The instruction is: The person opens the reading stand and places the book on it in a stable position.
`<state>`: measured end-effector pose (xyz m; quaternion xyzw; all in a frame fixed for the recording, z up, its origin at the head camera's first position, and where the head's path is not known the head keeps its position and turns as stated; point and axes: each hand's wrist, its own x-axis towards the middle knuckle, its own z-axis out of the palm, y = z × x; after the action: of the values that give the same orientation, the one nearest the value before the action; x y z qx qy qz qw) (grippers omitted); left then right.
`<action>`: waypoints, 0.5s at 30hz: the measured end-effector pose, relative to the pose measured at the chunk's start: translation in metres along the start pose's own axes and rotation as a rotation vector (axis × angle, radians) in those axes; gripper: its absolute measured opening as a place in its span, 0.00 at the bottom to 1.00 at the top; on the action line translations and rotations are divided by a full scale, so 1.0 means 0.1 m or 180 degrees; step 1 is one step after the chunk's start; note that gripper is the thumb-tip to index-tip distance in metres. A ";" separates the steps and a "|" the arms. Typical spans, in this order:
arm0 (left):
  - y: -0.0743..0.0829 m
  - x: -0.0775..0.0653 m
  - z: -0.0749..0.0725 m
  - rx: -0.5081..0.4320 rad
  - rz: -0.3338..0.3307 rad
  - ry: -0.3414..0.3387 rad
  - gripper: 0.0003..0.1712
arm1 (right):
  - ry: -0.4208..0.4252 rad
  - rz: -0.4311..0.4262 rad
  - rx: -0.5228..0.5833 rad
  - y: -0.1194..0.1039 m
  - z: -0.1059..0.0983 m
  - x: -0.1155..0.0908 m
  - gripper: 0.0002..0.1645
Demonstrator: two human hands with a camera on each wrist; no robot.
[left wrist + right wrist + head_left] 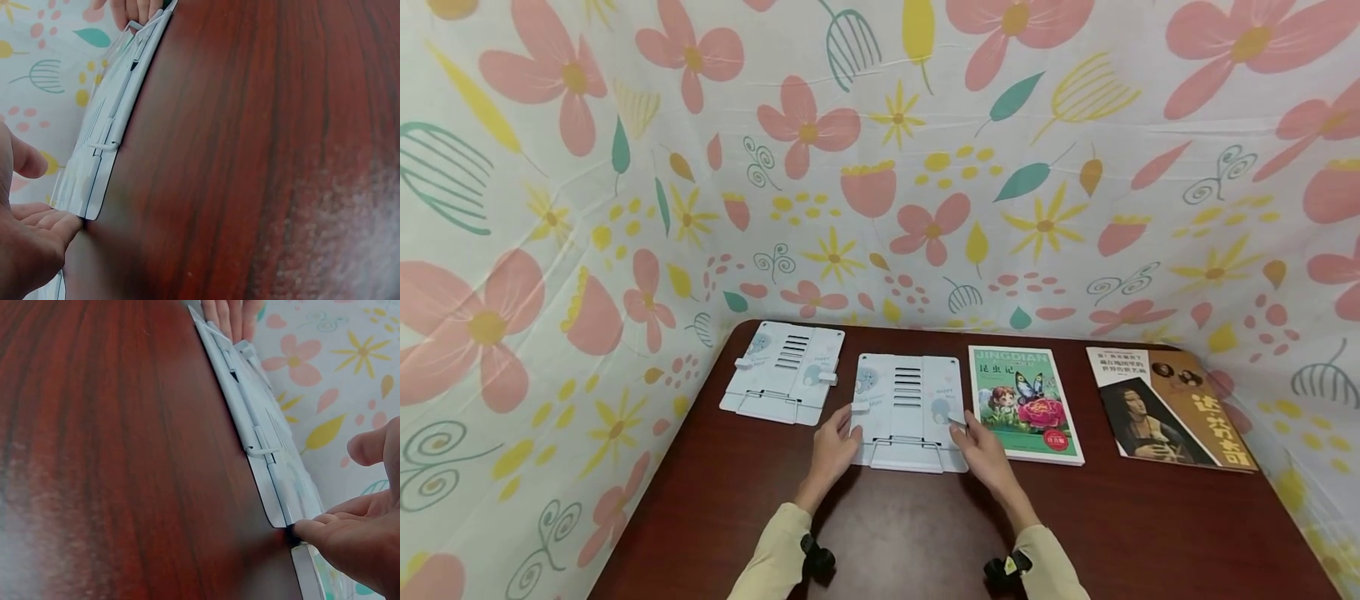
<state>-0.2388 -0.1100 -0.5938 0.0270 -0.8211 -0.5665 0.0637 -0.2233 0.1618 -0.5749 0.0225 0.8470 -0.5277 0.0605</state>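
Note:
A white folding book stand (880,421) with printed cartoon figures and dark slots lies flat on the table between both hands. My left hand (835,446) is at its left side; in the left wrist view the fingertips (74,224) touch the stand's edge and the thumb is raised apart. At the opposite side is my right hand (987,454). In the right wrist view its fingers (312,530) reach the edge, with the thumb likewise lifted off. Neither hand pinches the stand.
A similar white book stand (748,386) lies at the back left of the brown table (1135,533). To the right are a green-covered book (1011,375) and a brown and white book (1195,400). Flower-patterned cloth (925,175) hangs behind and along both sides.

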 end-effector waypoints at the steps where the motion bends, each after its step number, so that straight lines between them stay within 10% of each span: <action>1: 0.00 -0.01 0.00 -0.0012 -0.0015 0.0003 0.27 | 0.0001 -0.0005 0.0003 0.00 0.00 -0.02 0.42; 15: -0.01 -0.10 -0.06 -0.0045 -0.0099 0.0041 0.25 | 0.0085 0.0051 0.0016 -0.01 0.06 -0.14 0.45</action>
<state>-0.2279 -0.1145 -0.5934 0.0430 -0.8162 -0.5730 0.0603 -0.2087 0.1568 -0.5749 0.0366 0.8462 -0.5290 0.0533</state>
